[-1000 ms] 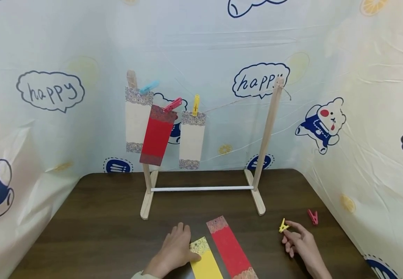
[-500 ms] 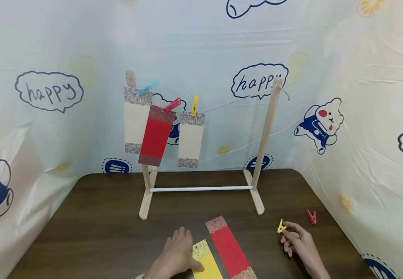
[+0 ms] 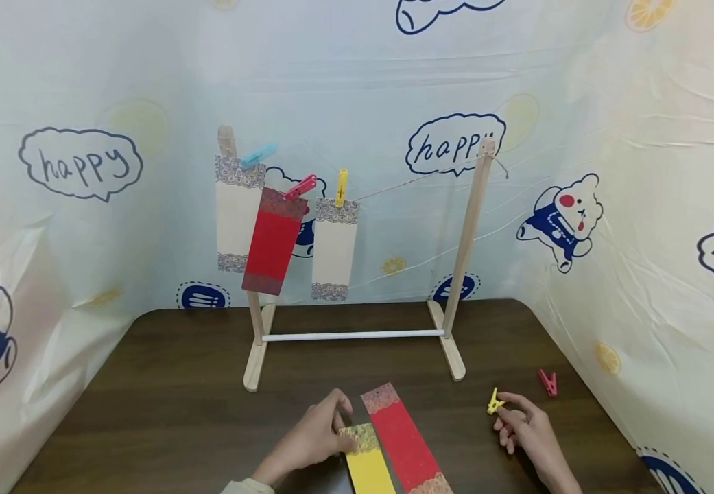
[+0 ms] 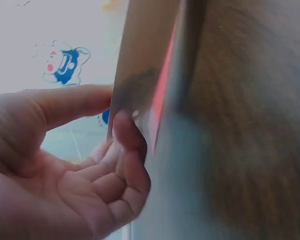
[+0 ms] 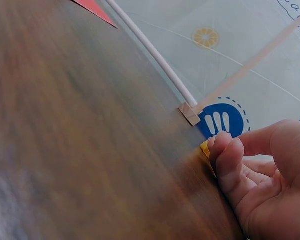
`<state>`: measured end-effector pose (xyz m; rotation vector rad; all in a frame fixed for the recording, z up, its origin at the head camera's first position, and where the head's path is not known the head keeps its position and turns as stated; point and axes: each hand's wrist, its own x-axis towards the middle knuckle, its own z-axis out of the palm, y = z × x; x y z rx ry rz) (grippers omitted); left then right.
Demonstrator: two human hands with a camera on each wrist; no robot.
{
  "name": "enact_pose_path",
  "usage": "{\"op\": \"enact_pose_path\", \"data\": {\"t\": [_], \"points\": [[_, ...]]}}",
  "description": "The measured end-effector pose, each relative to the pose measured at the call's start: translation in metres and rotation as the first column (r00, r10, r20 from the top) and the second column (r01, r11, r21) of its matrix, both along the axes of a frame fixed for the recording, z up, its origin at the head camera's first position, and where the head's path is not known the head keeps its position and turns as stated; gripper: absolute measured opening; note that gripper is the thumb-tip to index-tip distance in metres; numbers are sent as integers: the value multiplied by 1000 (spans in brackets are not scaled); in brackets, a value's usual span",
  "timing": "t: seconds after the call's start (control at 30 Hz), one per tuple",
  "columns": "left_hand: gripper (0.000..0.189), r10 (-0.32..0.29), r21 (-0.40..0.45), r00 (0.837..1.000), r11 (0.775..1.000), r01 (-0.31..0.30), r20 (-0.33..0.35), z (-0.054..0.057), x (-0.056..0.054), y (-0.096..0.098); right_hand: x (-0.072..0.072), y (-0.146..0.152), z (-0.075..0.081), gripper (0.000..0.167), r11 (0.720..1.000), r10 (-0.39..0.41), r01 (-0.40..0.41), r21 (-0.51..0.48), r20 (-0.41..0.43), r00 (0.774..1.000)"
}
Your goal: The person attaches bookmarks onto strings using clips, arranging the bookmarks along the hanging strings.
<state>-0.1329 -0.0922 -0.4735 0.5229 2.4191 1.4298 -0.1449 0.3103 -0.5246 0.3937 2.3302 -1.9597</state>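
My left hand [image 3: 316, 436] pinches the lace-patterned top end of a yellow paper strip [image 3: 370, 473] between thumb and fingers. In the left wrist view the underside of that strip [image 4: 140, 55] stands raised off the table, its small hole near the fingertip. Between thumb and forefinger my right hand [image 3: 532, 436] holds a small yellow clothespin [image 3: 494, 402]; in the right wrist view only a bit of the yellow clothespin [image 5: 205, 148] shows past the fingertips. A red paper strip [image 3: 402, 439] lies on the table just right of the yellow one.
A wooden stand [image 3: 468, 240] with a string [image 3: 400, 184] is at the back. From it hang a white strip [image 3: 236, 219], a red strip [image 3: 275, 240] and another white strip [image 3: 335, 250], each under a clothespin. A pink clothespin [image 3: 549, 383] lies beyond my right hand.
My left hand has turned from lying flat over the yellow strip to pinching its top end and lifting it. The right hand keeps its hold on the yellow clothespin.
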Motion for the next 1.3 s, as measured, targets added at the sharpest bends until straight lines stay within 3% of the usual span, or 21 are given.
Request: {"op": "enact_pose_path", "data": {"t": [0.1,0.27,0.43,0.53,0.63,0.83,0.9,1.07,1.3], "points": [[39,61,122,998,991,-57,-28,4,-4,0,0,1,0,41,1000,-18,18,13,-1,1000],[35,164,304,986,941,-146,-37,12,-7,1,0,3,0,38,996,-66,65,61,8,998],[36,208,360,978,914,-187,-19,16,-7,0,3,4,1,51,981,-106,103,162,8,994],[36,214,374,977,906,-199,3,18,-7,0,5,4,-1,50,961,-122,120,251,-10,993],[37,217,381,976,901,-206,14,20,-7,-1,6,4,-2,44,926,-125,131,354,-42,991],[36,230,357,973,911,-209,-20,24,-10,-6,11,4,-2,35,790,-113,170,589,-132,985],[37,218,352,975,916,-194,-30,24,-11,-8,12,4,-2,33,772,-110,176,611,-144,983],[40,195,349,980,921,-174,-27,24,-13,-12,14,1,-1,35,793,-131,184,580,-132,983],[22,217,369,976,906,-209,22,25,-12,-14,11,0,4,27,841,-152,202,502,-139,979]]}}
